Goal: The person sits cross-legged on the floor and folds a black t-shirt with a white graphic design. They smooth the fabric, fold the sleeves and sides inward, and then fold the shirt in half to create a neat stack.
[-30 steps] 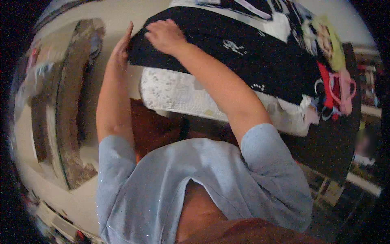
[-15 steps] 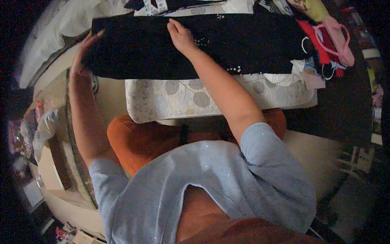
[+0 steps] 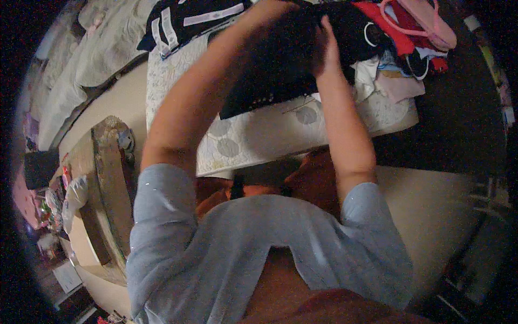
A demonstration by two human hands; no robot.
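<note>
A black cloth (image 3: 270,81) with small white beads lies folded over on a white quilted pad (image 3: 253,143) printed with grey leaves. My left hand (image 3: 275,7) reaches across to the far side of the cloth, at the top edge of the view. It is blurred and its fingers are lost against the black. My right hand (image 3: 327,51) rests edge-on against the cloth's right part, fingers stretched out and holding nothing.
Right of the cloth are a pink strappy item (image 3: 426,27), red fabric (image 3: 383,24) and pale garments (image 3: 399,86). A dark garment with white strips (image 3: 189,21) lies at the far left of the pad. Grey bedding (image 3: 105,59) is further left.
The black cloth's left end has come over to the right, so the cloth is shorter and the pad's left side shows. Both hands have moved right, and the view has shifted.
</note>
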